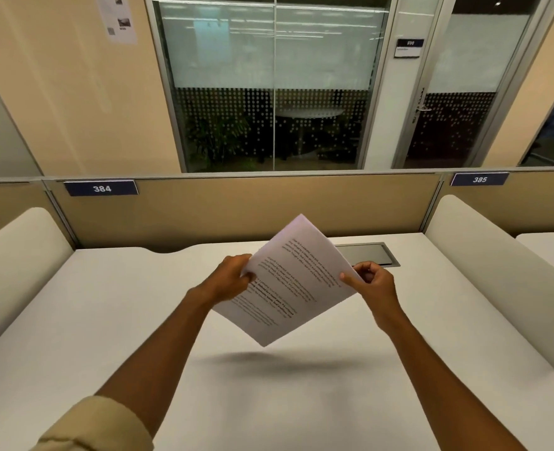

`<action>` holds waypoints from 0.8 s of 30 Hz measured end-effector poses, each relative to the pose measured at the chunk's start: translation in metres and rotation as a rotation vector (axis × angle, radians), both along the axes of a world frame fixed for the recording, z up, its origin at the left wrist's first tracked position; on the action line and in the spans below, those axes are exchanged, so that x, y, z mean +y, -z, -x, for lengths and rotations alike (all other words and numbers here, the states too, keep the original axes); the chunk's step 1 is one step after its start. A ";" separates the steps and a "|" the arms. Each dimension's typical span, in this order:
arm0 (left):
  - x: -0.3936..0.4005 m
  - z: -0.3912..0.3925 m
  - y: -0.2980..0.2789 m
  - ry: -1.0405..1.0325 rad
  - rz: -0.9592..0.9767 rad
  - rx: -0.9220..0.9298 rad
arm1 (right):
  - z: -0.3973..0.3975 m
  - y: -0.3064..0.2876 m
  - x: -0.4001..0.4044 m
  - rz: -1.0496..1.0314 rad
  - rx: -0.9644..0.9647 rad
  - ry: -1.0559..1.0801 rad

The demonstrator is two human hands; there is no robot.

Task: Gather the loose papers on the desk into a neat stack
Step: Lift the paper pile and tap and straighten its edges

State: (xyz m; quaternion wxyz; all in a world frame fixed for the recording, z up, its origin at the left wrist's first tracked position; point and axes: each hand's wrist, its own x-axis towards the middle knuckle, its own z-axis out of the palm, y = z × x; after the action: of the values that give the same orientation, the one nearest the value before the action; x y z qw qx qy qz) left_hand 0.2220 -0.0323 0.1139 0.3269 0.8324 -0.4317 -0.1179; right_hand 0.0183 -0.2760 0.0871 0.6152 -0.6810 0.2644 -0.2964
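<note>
Papers: a sheaf of printed papers (297, 281) is held up in the air over the middle of the tabletop (106, 320), clear of it, with a soft shadow on the surface below.
Left hand: the left hand (233, 278) is clamped on the left edge of the sheaf, thumb on the printed face, fingers behind.
Right hand: the right hand (371, 283) is pinched on the right edge, thumb on the front, remaining fingers curled behind.
Key relation: the sheaf hangs between the two hands, turned like a diamond; its long axis runs from the far corner down to the near corner, which points at the tabletop. Both hands are on it, at about the same height on opposite edges.
Alignment: the sheets look slightly fanned along the left side, so the edges are likely not yet flush.
Tabletop: no other loose sheets show on it; a dark cable hatch (370, 253) sits far right, partly behind the sheaf.
Judged next: probably rotating a straight edge downward and tapping it square.
</note>
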 end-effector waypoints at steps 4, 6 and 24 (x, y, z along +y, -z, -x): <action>-0.007 0.002 -0.024 0.089 -0.113 -0.141 | 0.003 -0.006 -0.008 0.169 0.155 -0.187; -0.013 0.006 -0.031 0.134 -0.158 -0.201 | 0.000 -0.010 -0.006 0.223 0.174 -0.251; 0.025 -0.010 0.012 -0.265 0.237 0.403 | 0.031 0.025 -0.010 0.042 0.132 -0.130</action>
State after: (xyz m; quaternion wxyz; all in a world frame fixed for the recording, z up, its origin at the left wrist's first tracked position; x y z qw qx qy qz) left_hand 0.2321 -0.0073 0.1021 0.5139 0.7974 -0.2560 -0.1859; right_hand -0.0131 -0.2863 0.0625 0.6000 -0.7276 0.2534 -0.2156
